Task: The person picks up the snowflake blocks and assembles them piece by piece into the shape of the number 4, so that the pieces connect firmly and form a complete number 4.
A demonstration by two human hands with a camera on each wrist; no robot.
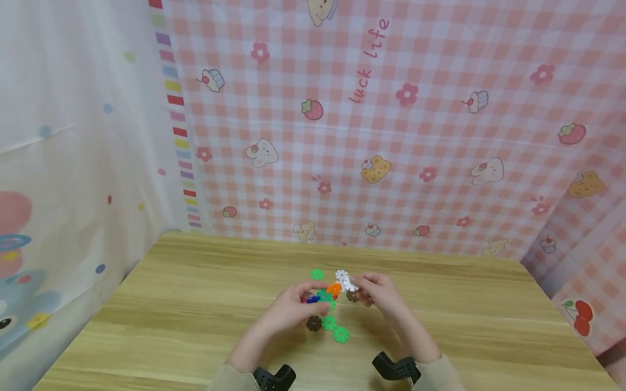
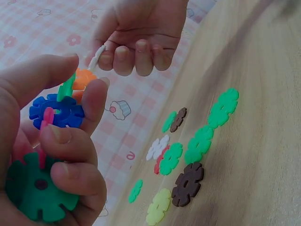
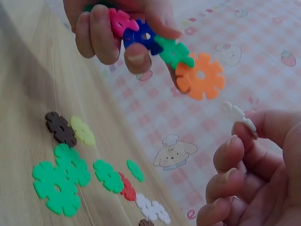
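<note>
My left hand [image 1: 293, 307] grips a chain of interlocking snowflake discs. Its links are a dark green disc [image 2: 42, 188] against the palm, a pink disc [image 3: 123, 21], a blue disc [image 2: 56, 110], a small green disc [image 3: 174, 52] and an orange disc [image 3: 201, 76] at the free end. Thumb and index finger are around the blue and green links. Between thumb and index finger, my right hand [image 1: 379, 293] pinches a white disc [image 3: 237, 114], edge-on toward the orange one. A small gap separates white from orange in the right wrist view.
Loose discs lie flat on the wooden table [image 1: 195, 304] below the hands: several green discs [image 3: 56, 188], a brown disc [image 2: 188, 184], a yellow disc [image 2: 158, 207], a red disc [image 3: 127, 187] and white discs [image 3: 153, 208]. A checked cloth [image 1: 342, 136] hangs behind the table.
</note>
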